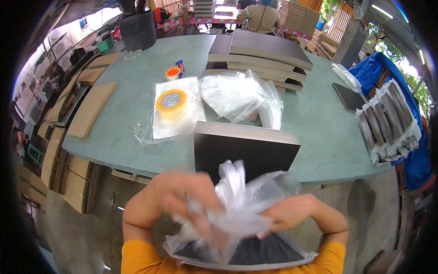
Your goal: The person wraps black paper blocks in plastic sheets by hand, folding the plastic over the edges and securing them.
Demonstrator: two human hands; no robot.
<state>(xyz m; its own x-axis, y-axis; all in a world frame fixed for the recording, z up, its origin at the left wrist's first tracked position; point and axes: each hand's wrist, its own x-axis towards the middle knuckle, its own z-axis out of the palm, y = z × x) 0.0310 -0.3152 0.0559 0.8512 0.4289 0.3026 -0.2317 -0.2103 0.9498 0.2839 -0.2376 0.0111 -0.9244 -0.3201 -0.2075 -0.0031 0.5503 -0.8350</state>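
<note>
Beside flat green table (109, 114): apparent bagging step. Right hand (289, 212) pinches clear plastic bag (242, 223) around black flat panel (255, 251); left hand (194, 198) blurred, grip unclear. Next, presumably: folding slack.

Black panel (267, 250), whitish plastic bag (242, 220)

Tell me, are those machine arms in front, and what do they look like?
No, they're a person's. The left sleeve and right sleeve are plain orange-yellow and short, leaving the forearms bare. The left hand and right hand are ungloved, with ordinary human fingers, the left one blurred. No watch, bracelet or cable shows on them.
</note>
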